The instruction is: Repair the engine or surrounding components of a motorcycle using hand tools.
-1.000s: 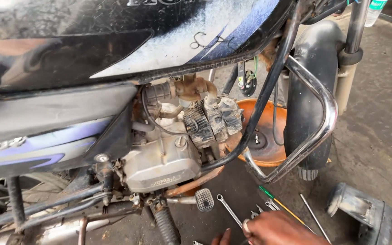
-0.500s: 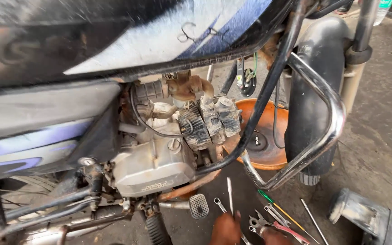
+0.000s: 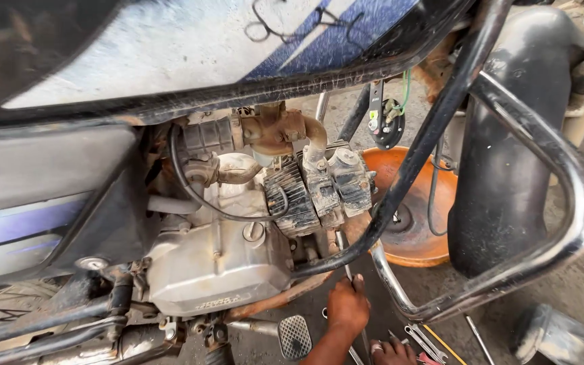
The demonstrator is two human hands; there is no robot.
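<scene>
One hand (image 3: pixel 347 307) reaches up under the motorbike engine (image 3: pixel 238 236). Its fingers are curled around a thin metal tool (image 3: pixel 344 253) that points up toward the bottom of the engine. From the way the arm comes in, this looks like the left hand, but that is hard to tell for sure. The other hand (image 3: pixel 392 351) is low at the bottom edge, with a ring on one finger. It rests on the ground by some spanners (image 3: pixel 422 338). Only part of it shows, so I cannot tell if it holds anything.

Just left of the hands sits the foot peg (image 3: pixel 295 336), with its bumpy square pad. Above them is the dirty grey engine with its black ribbed part. A black frame tube (image 3: pixel 414 169) runs slanting down in front. A shiny crash bar (image 3: pixel 542 203) bends round on the right side. Behind it lies a rusty orange round pan (image 3: pixel 414 216) on the floor. The black front mudguard (image 3: pixel 508 149) stands beside it.
</scene>
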